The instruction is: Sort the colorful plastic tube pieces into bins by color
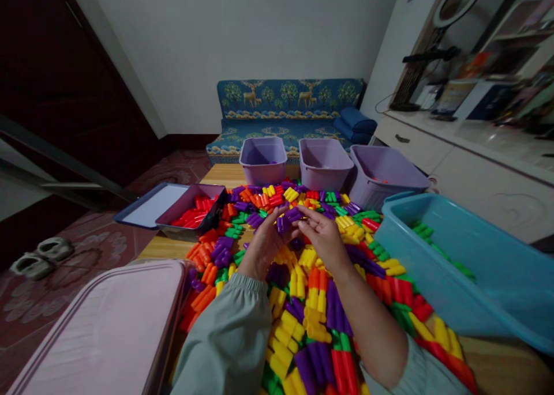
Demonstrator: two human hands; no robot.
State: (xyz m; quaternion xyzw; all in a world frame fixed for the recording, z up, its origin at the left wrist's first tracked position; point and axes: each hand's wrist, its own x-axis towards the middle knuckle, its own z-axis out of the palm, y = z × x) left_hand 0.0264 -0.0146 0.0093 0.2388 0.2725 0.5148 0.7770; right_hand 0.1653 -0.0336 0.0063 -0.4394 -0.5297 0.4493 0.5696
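Note:
Purple bullet-shaped plastic building blocks (284, 224) are between my two hands, over the middle of the table. My left hand (265, 242) curls around them from the left, thumb and fingers closed on them. From the right, my right hand (322, 233) pinches the same purple pieces with its fingertips. Whether they are joined or separate I cannot tell. Under and around my hands lie many loose blocks, such as yellow ones (283, 340), purple ones (337, 308), red ones (345, 369) and orange ones (203, 300).
Three lilac bins (262, 165) stand along the table's far side. A large turquoise tub (437, 285) with green blocks is at right. At left are a box (177, 228) of red blocks and a pale pink lid (108, 326). A patterned blue sofa (285, 127) stands behind.

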